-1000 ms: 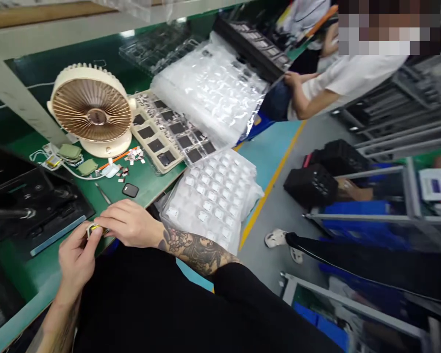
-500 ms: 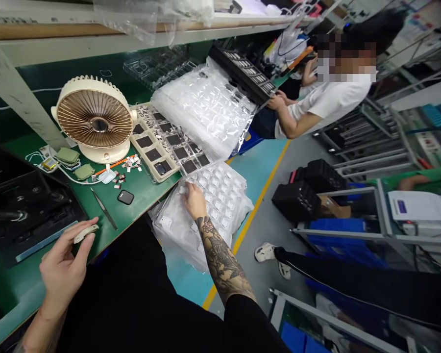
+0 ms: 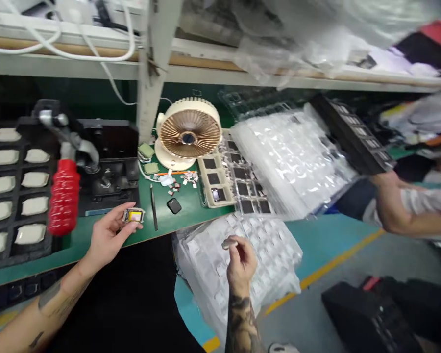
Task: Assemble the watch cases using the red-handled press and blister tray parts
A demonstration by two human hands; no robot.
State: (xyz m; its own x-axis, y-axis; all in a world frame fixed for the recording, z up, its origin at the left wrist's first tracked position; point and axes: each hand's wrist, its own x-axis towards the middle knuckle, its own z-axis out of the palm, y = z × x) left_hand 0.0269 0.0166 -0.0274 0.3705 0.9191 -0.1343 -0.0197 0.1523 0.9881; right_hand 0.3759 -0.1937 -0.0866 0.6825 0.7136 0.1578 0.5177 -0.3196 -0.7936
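Note:
My left hand (image 3: 106, 238) pinches a small smartwatch case (image 3: 134, 215) over the front edge of the green bench. The case's inside faces me and shows a yellow part. My right hand (image 3: 243, 262) is closed on a small thin light-coloured piece (image 3: 228, 243); its exact kind is too blurred to tell. Below that hand lies a clear plastic blister tray (image 3: 213, 274) with rows of small white parts in its pockets. Tweezers (image 3: 153, 208) and a black watch screen (image 3: 174, 205) rest on the bench, right of my left hand.
A red-handled toggle clamp (image 3: 64, 196) stands on the left beside a black tray (image 3: 12, 215) of pale cases. Behind the tweezers is a cream fan (image 3: 189, 135). A beige tray (image 3: 206, 189) and stacked clear blister trays (image 3: 282, 157) lie to its right. A co-worker's arm (image 3: 393, 203) is at far right.
The view has swung left, bringing the clamp and pale cases into sight. My right hand has lifted off the blister tray with a small piece. The case in my left hand has turned its inside towards me.

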